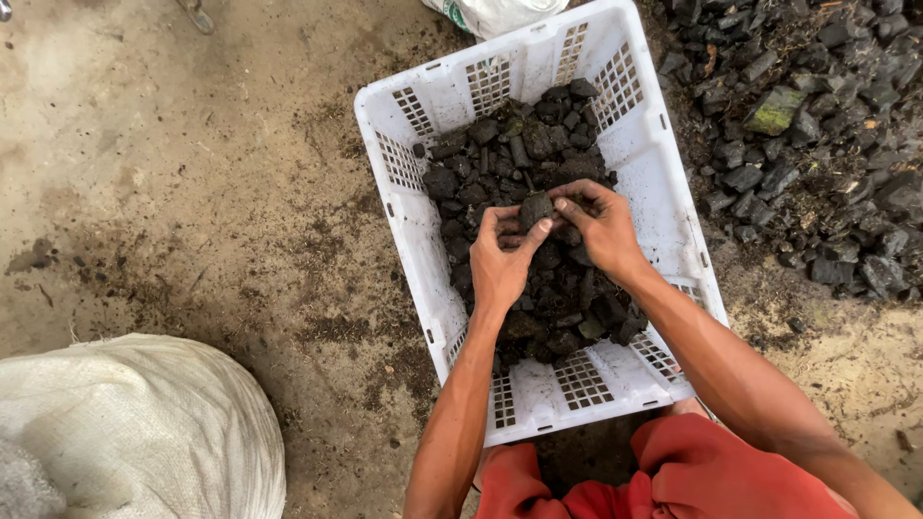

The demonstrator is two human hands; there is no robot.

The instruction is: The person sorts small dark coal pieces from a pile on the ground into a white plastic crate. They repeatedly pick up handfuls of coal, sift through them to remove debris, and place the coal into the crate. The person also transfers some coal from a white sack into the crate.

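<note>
Both hands meet over the middle of a white crate (423,221) that sits on a dirt floor (192,192). The crate has slotted walls and holds a heap of black lumps (519,154), dark and rough like charcoal, filling most of its bottom.

The left hand (500,264) has its fingers curled and its thumb pressed up against 1 lump (536,208), pinching it from the left side. The right hand (604,226) comes in from the other side, its fingertips (567,207) bent down and touching the same lump and the pieces just beside it. So that lump is held between the 2 hands, just above the heap, near the crate's centre. Both hands are smeared with black dust.

The forearms reach up from the bottom edge of the view, over the crate's near wall. Below them shows red cloth (692,476), the person's clothing.

To the right of the crate lies a loose pile (817,144) of the same black lumps on the floor, touching the crate's far right side. A white woven sack (135,423) fills the lower left corner, well apart from the crate. Part of another white bag (495,14) shows at the top edge, just behind the crate.
</note>
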